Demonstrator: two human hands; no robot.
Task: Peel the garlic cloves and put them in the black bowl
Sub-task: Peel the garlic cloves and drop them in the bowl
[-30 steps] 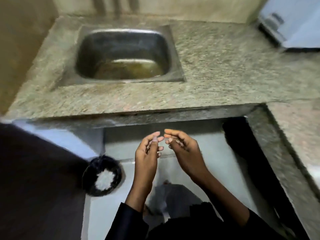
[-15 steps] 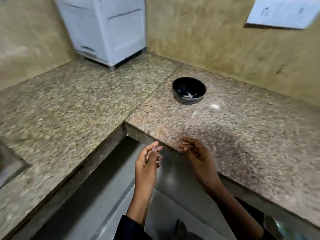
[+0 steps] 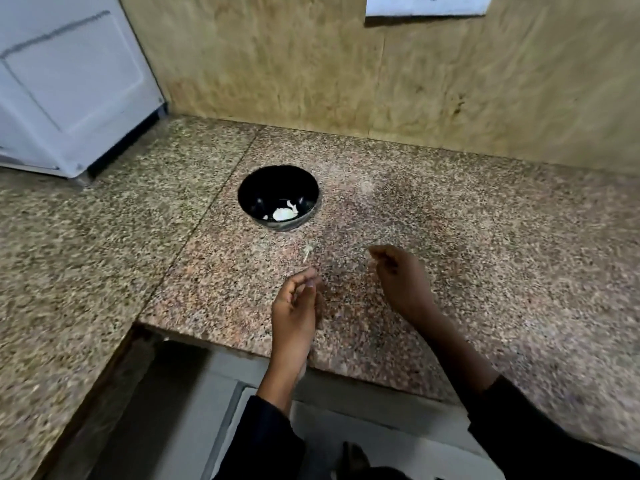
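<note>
Two hands (image 3: 294,306) (image 3: 403,282) near black bowl (image 3: 278,197)

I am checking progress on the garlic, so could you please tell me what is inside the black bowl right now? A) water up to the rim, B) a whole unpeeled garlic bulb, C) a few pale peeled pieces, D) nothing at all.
C: pale peeled pieces lie at the bottom of the black bowl, whose dark inside is otherwise bare.
</note>
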